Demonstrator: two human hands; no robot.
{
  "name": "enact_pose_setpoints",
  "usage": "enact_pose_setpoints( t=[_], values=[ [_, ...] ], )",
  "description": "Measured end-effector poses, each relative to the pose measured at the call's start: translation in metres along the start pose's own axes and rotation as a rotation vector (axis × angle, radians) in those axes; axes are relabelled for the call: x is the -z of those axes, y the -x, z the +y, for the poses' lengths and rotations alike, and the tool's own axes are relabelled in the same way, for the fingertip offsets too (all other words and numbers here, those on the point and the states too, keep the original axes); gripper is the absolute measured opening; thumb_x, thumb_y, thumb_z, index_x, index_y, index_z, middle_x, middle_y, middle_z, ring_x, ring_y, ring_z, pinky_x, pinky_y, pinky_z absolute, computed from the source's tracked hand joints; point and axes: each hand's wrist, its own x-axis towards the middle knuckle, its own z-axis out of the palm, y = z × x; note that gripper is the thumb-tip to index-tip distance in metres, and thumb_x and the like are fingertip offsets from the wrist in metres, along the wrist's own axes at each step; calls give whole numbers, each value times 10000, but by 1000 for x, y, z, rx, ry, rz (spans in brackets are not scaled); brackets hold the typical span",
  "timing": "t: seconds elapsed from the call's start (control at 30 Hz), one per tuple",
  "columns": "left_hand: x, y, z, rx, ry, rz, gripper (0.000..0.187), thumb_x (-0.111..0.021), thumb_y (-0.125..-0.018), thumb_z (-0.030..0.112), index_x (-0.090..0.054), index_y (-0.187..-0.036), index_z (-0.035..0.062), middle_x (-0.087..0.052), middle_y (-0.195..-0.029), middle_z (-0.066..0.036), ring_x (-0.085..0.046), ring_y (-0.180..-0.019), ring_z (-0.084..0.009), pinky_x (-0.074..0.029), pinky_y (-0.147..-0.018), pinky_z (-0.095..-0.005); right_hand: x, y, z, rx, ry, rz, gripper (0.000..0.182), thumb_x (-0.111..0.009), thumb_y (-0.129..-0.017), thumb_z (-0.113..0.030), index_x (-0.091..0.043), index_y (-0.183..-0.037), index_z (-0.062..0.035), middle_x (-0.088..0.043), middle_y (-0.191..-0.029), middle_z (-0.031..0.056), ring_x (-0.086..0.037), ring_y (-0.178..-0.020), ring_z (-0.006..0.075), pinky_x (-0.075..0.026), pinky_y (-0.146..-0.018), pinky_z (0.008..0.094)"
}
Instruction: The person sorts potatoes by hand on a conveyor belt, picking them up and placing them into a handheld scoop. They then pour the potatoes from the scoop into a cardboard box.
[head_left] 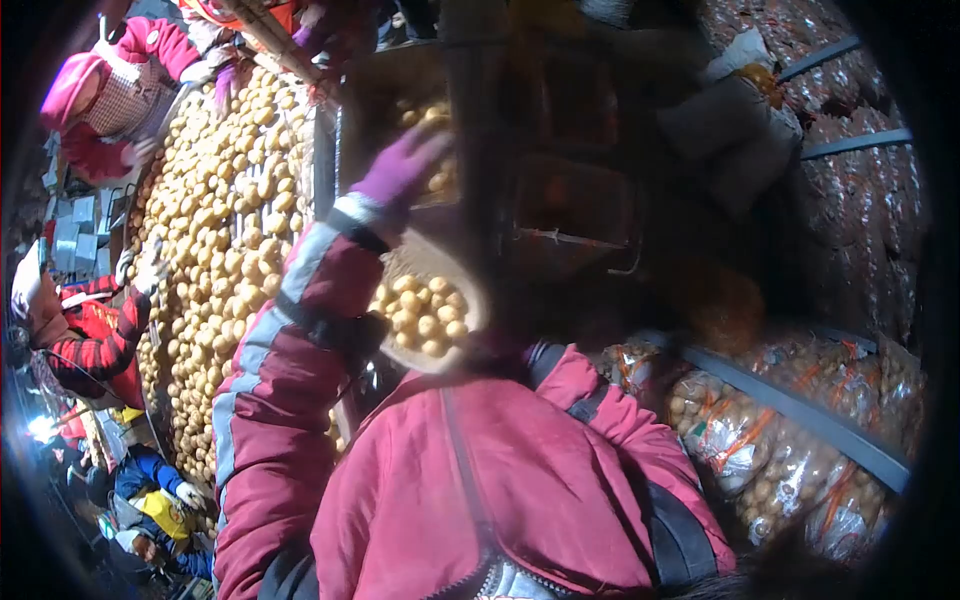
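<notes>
My left hand (402, 168), in a purple glove, reaches forward over a dark crate (385, 80) with several potatoes (440, 180) in it. Its fingers are smeared by motion and overlap a yellowish potato near the crate's middle. Closer to my body is a pale tub (472, 285) holding a heap of potatoes (428, 312). In deep shadow, my right hand (508, 358) is at the tub's right side, close to my jacket, its fingers hidden.
A long sorting table heaped with potatoes (235, 210) runs along my left. Other people (95, 340) work at its far side. Bagged potatoes (790, 470) lie behind a metal rail (800, 415) on my right. Dark crates (570, 200) stand ahead.
</notes>
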Motion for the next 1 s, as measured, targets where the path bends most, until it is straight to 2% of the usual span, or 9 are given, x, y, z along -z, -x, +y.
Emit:
enact_pose_setpoints(
  t=[0.17, 0.27, 0.37, 0.5, 0.6, 0.63, 0.7, 0.8, 1.0],
  values=[
    [92, 89, 12, 465, 571, 360, 456, -487, -983, 277, -479, -1358, 17, -598, -1267, -71, -585, -1121, -178, -478, -909, -311, 15, 1, -33, -217, -170, -104, 447, -620, -886, -403, -650, -1010, 25, -652, -721, 160, -612, -531, 236, -512, -498, 314],
    [123, 169, -22, 358, 60, 480, 362, -516, -975, 193, -549, -1290, 18, -618, -1182, -106, -614, -1040, -170, -510, -859, -282, 18, 1, -54, -162, -126, -20, 452, -613, -889, -407, -646, -994, 31, -651, -716, 165, -610, -519, 238, -510, -485, 304],
    [131, 244, -40, -4, -955, 328, 393, -538, -962, 255, -560, -1282, 28, -618, -1186, -80, -587, -1043, -140, -511, -850, -288, 20, -1, -65, -120, -118, -1, 442, -611, -890, -404, -640, -974, 29, -648, -711, 160, -610, -521, 230, -506, -481, 296],
    [76, 291, -10, 714, 110, 720, 336, -612, -916, 135, -580, -1235, 34, -609, -1202, -135, -603, -1061, -248, -482, -924, -324, 21, -7, -72, -145, -170, -34, 447, -613, -890, -409, -633, -1001, 23, -641, -698, 154, -609, -520, 223, -501, -481, 296],
    [41, 320, -23, 667, -174, 537, 384, -590, -929, 178, -549, -1277, 22, -605, -1180, -94, -569, -1054, -162, -454, -916, -286, 17, -7, -74, -110, -110, -35, 458, -614, -887, -427, -630, -1023, 10, -642, -703, 153, -605, -517, 220, -501, -485, 305],
    [31, 312, -5, 870, 193, 637, 418, -590, -933, 193, -526, -1297, -1, -594, -1183, -90, -572, -1031, -152, -452, -910, -264, 18, -6, -72, -109, -105, -23, 460, -616, -886, -428, -629, -1022, 10, -644, -707, 153, -607, -520, 221, -500, -485, 306],
    [17, 324, -18, 763, 29, 598, 452, -600, -927, 183, -501, -1325, -6, -574, -1224, -84, -558, -1057, -154, -436, -937, -271, 9, -5, -71, -107, -86, -26, 463, -619, -883, -431, -627, -1020, 12, -646, -715, 153, -611, -524, 222, -500, -484, 307],
    [7, 317, -4, 712, -297, 516, 594, -683, -854, 219, -462, -1385, 71, -476, -1394, -163, -450, -1290, -258, -362, -1060, -355, -3, -1, -67, -136, -63, -24, 435, -628, -881, -421, -623, -1019, -9, -649, -732, 149, -613, -529, 219, -498, -475, 305],
    [-13, 338, -26, 600, -682, 404, 727, -731, -773, 256, -424, -1421, 134, -369, -1476, -180, -293, -1394, -355, -254, -1142, -442, -27, 17, -51, -120, -201, 14, 425, -624, -884, -420, -597, -1064, -36, -640, -754, 144, -614, -555, 208, -500, -468, 307]
  ],
)
